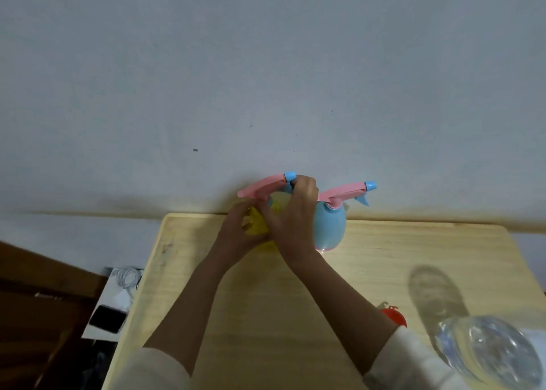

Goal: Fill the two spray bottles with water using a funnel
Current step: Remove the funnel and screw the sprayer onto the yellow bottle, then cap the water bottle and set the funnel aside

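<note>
Two spray bottles stand at the far edge of the wooden table (295,301). The yellow bottle (260,230) is mostly hidden behind both hands; its pink spray head (263,187) with a blue nozzle sticks out above them. My left hand (236,230) wraps the yellow body. My right hand (292,212) grips the neck and trigger area of that pink head. Just to the right stands the blue bottle (331,227), upright, with its pink spray head (345,193) on. A red funnel (394,315) lies near my right forearm, partly hidden.
A clear plastic water bottle (487,351) lies at the near right corner. Left of the table, lower down, sit a white cable (128,277) and a dark phone (107,318) on a white surface. A grey wall rises right behind the table.
</note>
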The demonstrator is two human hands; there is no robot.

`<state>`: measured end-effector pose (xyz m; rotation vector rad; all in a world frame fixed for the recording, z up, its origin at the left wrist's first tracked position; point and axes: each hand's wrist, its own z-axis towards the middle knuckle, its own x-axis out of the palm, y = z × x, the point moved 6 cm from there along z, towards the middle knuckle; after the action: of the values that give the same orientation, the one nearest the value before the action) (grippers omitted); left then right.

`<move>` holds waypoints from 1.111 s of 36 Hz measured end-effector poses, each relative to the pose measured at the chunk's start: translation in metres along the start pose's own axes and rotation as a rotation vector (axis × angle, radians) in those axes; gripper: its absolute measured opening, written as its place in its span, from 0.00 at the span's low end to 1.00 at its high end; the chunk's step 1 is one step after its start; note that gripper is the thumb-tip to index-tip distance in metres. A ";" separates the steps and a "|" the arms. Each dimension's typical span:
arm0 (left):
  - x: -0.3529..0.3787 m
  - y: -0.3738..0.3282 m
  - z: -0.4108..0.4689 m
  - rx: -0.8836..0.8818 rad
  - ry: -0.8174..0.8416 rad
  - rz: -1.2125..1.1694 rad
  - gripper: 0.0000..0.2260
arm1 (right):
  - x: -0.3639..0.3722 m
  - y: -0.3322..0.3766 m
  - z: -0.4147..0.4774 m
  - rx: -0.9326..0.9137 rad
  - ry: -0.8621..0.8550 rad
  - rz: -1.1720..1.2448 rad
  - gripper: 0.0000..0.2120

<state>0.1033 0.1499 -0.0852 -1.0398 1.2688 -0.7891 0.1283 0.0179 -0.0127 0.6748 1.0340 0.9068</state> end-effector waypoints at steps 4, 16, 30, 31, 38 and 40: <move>0.004 0.001 -0.004 0.005 -0.074 0.052 0.28 | -0.003 -0.003 -0.004 0.001 -0.005 0.029 0.24; 0.004 0.002 -0.013 0.047 -0.152 0.174 0.30 | -0.014 0.010 -0.015 -0.083 -0.089 -0.020 0.24; -0.011 -0.067 -0.059 0.222 -0.253 0.134 0.24 | -0.072 0.019 -0.060 0.050 -0.176 -0.051 0.16; -0.008 -0.077 -0.065 0.278 -0.238 0.099 0.22 | -0.083 0.015 -0.072 0.060 -0.211 -0.073 0.14; 0.083 -0.168 -0.087 0.428 0.350 -0.211 0.17 | -0.148 -0.042 -0.184 0.362 -0.416 -0.287 0.10; 0.119 -0.190 -0.094 0.476 0.533 -0.207 0.22 | -0.154 -0.060 -0.212 0.482 -0.435 -0.285 0.11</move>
<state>0.0445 -0.0439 0.0495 -0.5905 1.3250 -1.5153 -0.0836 -0.1344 -0.0765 1.0421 0.9245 0.2368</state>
